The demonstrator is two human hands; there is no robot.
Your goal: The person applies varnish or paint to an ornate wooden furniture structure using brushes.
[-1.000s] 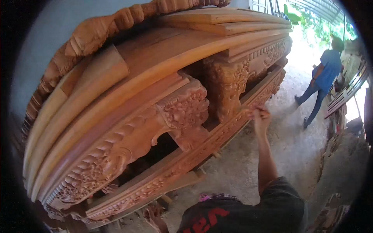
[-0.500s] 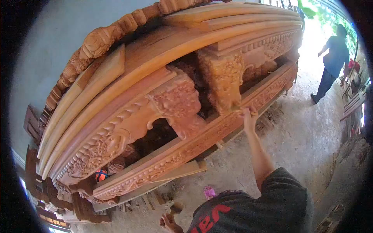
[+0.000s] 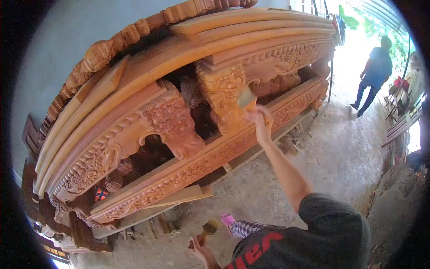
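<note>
A long carved wooden piece [image 3: 174, 166] with reliefs and a moulded top [image 3: 179, 54] stretches diagonally across the view. My right hand [image 3: 262, 120] is closed round the handle of a brush. The pale bristles of that brush [image 3: 246, 97] are raised in front of an orange-toned carved leg [image 3: 226, 98]. Left of it stands a redder carved leg [image 3: 172, 121]. Low in the view, my left hand [image 3: 200, 249] grips the wooden handle of a second brush [image 3: 209, 227], whose bristles point up and right, away from the carved piece.
A person [image 3: 377, 69] in dark clothes walks at the upper right. Wood scraps [image 3: 159, 225] lie on the floor beneath the carved piece. Wooden parts [image 3: 405, 119] lean at the right edge. A pink shoe [image 3: 227, 219] shows below.
My right hand and its brush have moved up and left, off the lower rail. The left brush has risen slightly. The walking person has shifted, and the view has turned a little.
</note>
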